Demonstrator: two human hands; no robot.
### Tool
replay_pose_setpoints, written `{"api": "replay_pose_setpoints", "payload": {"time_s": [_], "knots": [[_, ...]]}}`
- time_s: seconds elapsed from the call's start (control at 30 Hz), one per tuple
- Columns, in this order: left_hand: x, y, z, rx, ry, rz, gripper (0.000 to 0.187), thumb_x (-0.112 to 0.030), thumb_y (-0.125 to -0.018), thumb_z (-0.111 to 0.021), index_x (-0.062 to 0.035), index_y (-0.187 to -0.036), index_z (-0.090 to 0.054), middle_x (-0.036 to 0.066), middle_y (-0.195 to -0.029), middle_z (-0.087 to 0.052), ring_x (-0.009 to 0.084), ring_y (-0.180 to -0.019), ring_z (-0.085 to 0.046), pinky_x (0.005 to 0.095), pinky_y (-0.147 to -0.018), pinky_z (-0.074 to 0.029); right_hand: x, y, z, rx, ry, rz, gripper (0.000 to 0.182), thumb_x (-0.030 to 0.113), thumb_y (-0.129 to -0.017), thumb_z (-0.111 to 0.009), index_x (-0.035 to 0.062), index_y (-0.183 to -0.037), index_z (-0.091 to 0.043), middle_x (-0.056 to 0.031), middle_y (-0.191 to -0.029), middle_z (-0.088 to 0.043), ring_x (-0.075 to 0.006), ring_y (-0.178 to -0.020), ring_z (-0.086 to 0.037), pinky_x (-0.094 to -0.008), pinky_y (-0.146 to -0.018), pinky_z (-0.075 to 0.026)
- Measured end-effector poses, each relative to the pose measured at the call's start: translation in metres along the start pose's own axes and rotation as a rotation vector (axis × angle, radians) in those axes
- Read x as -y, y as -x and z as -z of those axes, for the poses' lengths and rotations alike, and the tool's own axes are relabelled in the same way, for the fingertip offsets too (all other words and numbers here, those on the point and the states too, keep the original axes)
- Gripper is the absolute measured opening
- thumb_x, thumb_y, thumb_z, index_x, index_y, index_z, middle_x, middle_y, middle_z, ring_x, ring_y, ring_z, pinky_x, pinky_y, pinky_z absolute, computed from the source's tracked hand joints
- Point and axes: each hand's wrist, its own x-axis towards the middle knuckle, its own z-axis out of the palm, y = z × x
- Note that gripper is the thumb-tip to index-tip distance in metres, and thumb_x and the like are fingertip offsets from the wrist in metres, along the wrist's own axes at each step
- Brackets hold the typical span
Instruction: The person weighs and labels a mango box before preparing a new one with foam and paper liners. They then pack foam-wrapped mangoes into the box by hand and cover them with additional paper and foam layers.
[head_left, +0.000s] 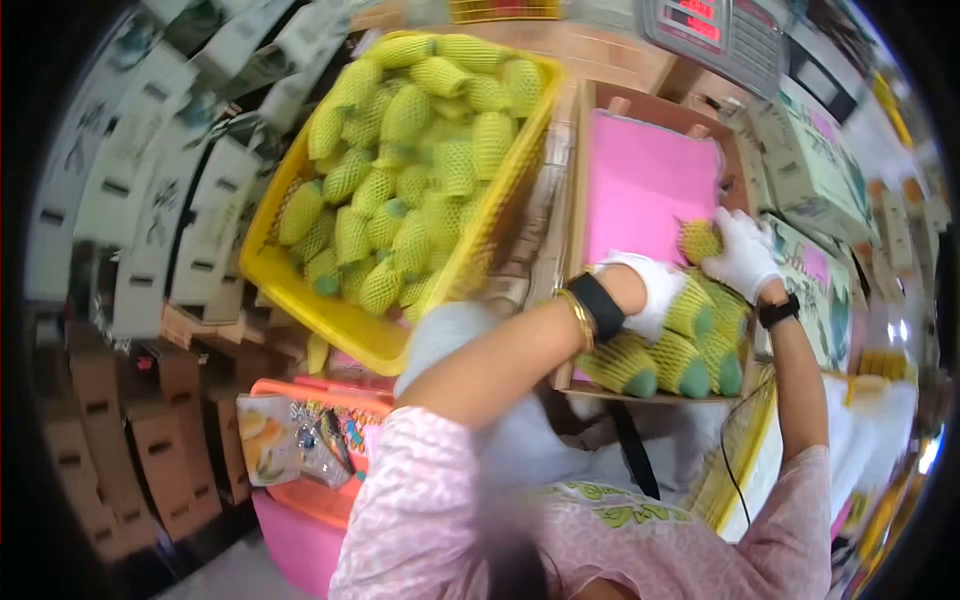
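In a cardboard box (578, 230) several green mangoes (692, 362) in yellow foam nets lie packed at the near end, green tips towards me. My left hand (648, 288), in a white glove, curls over a netted mango (688, 308) in the upper part of this group; some of its fingers are hidden. Also gloved, my right hand (745, 256) has thumb and fingers around the netted end of another mango (699, 241) at the box's right side. Pink paper (640, 185) lines the far part of the box.
Left of the box stands a yellow crate (305, 335) heaped with netted mangoes. A digital scale (720, 45) sits beyond the box. Printed cartons (815, 170) are stacked at right, with more cartons (140, 180) along the left. An orange basket (300, 490) holds small items.
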Motion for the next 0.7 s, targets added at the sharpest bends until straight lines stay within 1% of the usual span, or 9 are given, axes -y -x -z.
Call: {"api": "replay_pose_setpoints", "payload": {"time_s": [0.07,0.13,0.2,0.3,0.47,0.53,0.63,0.67,0.7], "knots": [[0.003,0.026,0.013,-0.201,0.058,-0.05,0.071,-0.031,-0.067,-0.066,-0.0038,-0.127,-0.038,0.022,-0.121,-0.046,0.0332,-0.107,-0.05,0.0364,-0.089,-0.042,-0.008,-0.002,-0.013,-0.014,0.039,0.043,0.049,0.026,-0.059,-0.066,0.0103,-0.1,-0.045,-0.0128,-0.097,-0.049,-0.0313,-0.099,-0.047,-0.0495,-0.091,-0.026],[0.03,0.075,0.03,-0.618,0.105,-0.196,0.072,-0.032,-0.069,-0.066,-0.0038,-0.129,-0.037,0.021,-0.124,-0.045,0.0293,-0.113,-0.047,0.0341,-0.093,-0.04,-0.015,-0.001,-0.019,-0.036,0.075,0.124,0.049,0.025,-0.062,-0.066,0.0072,-0.101,-0.041,-0.0128,-0.097,-0.048,-0.0319,-0.099,-0.046,-0.0545,-0.095,-0.022],[0.067,0.123,0.054,-0.758,0.222,-0.105,0.073,-0.034,-0.072,-0.065,-0.0025,-0.13,-0.034,0.019,-0.126,-0.044,0.0252,-0.117,-0.044,0.033,-0.095,-0.038,-0.012,-0.004,-0.022,0.002,0.063,0.101,0.045,0.025,-0.063,-0.065,0.0085,-0.099,-0.044,-0.0132,-0.098,-0.048,-0.0317,-0.1,-0.046,-0.0583,-0.097,-0.018],[0.166,0.165,0.063,-0.793,0.455,0.344,0.066,-0.038,-0.076,-0.062,0.0012,-0.125,-0.041,0.02,-0.123,-0.048,0.0273,-0.112,-0.048,0.0308,-0.093,-0.039,-0.02,-0.006,-0.032,0.012,0.058,0.108,0.046,0.025,-0.062,-0.065,0.0079,-0.099,-0.042,-0.0126,-0.098,-0.046,-0.0319,-0.1,-0.045,-0.0592,-0.098,-0.016],[0.296,0.103,0.019,-0.746,0.763,1.13,0.06,-0.041,-0.081,-0.055,0.0051,-0.119,-0.048,0.017,-0.118,-0.053,0.0241,-0.106,-0.051,0.0326,-0.088,-0.04,-0.019,-0.006,-0.032,-0.01,0.102,0.123,0.047,0.028,-0.062,-0.063,0.008,-0.098,-0.041,-0.0118,-0.096,-0.045,-0.0318,-0.096,-0.045,-0.0592,-0.096,-0.017],[0.345,0.063,-0.014,-0.783,0.944,1.037,0.064,-0.045,-0.085,-0.046,0.0036,-0.125,-0.04,0.016,-0.129,-0.044,0.0242,-0.115,-0.043,0.0326,-0.094,-0.034,-0.019,-0.006,-0.033,0.011,0.08,0.109,0.05,0.028,-0.06,-0.065,0.0068,-0.099,-0.043,-0.0136,-0.099,-0.045,-0.0315,-0.1,-0.045,-0.0596,-0.099,-0.013],[0.469,-0.039,-0.088,-1.045,0.552,0.899,0.074,-0.058,-0.074,-0.054,0.0013,-0.118,-0.049,0.015,-0.121,-0.051,0.0274,-0.113,-0.046,0.0319,-0.096,-0.033,-0.015,-0.007,-0.029,0.03,0.07,0.095,0.049,0.029,-0.06,-0.064,0.0087,-0.099,-0.044,-0.012,-0.098,-0.046,-0.0305,-0.099,-0.045,-0.0613,-0.098,-0.013],[0.412,-0.015,-0.057,-0.906,1.068,1.115,0.077,-0.059,-0.07,-0.059,-0.0021,-0.12,-0.047,0.012,-0.122,-0.051,0.0213,-0.113,-0.047,0.0402,-0.099,-0.029,-0.016,-0.008,-0.03,0.038,0.058,0.098,0.048,0.029,-0.06,-0.063,0.009,-0.099,-0.044,-0.0115,-0.098,-0.047,-0.0304,-0.099,-0.046,-0.0617,-0.098,-0.013],[0.369,-0.001,-0.031,-0.857,0.983,1.26,0.077,-0.059,-0.068,-0.061,-0.0029,-0.118,-0.049,0.012,-0.12,-0.052,0.0207,-0.111,-0.049,0.045,-0.099,-0.027,-0.017,-0.008,-0.028,0.045,0.064,0.084,0.048,0.029,-0.06,-0.063,0.009,-0.099,-0.044,-0.0115,-0.098,-0.047,-0.0304,-0.099,-0.046,-0.0617,-0.098,-0.013]]}}
